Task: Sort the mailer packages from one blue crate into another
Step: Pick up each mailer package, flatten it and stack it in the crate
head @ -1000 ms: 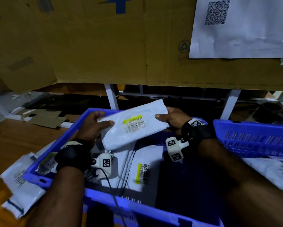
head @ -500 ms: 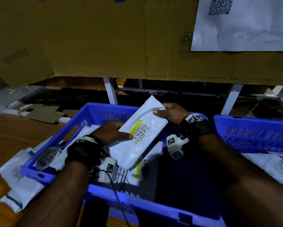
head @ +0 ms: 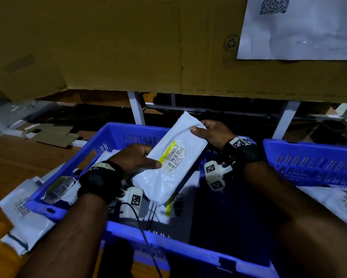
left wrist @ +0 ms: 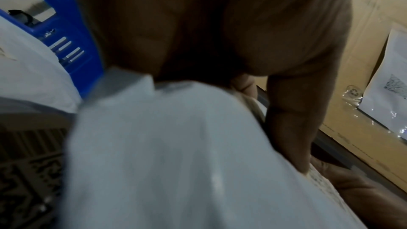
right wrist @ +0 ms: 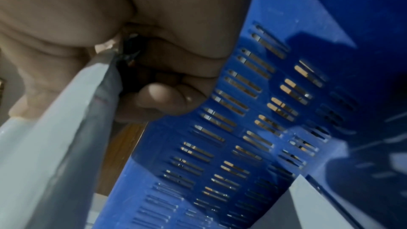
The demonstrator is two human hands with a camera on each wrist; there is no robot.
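Above the near blue crate (head: pixel 116 135), the left hand (head: pixel 134 159) grips the long left edge of a white mailer (head: pixel 174 157), thumb laid flat on its face beside the yellow-striped barcode label (head: pixel 173 157), the other fingers tucked beneath. The right hand (head: pixel 212 132) pinches the mailer's upper right edge, thumb on top and fingers curled behind; the right wrist view shows those fingers (right wrist: pixel 167 97) folded against the package's back. The mailer hangs tilted, its top corner toward the far wall of the crate, clear of the contents below. Under it, inside the crate, lie more white mailers, one of them (head: pixel 180 197) with a barcode label, on a dark sheet. A second blue crate (head: pixel 309 157) stands just to the right, with a white mailer (head: pixel 329 199) in front of it. Further mailers (head: pixel 22 217) lie on the wooden surface at the near crate's left side. Behind hangs brown cardboard (head: pixel 128 47) bearing a white sheet (head: pixel 299 33) with a QR code.
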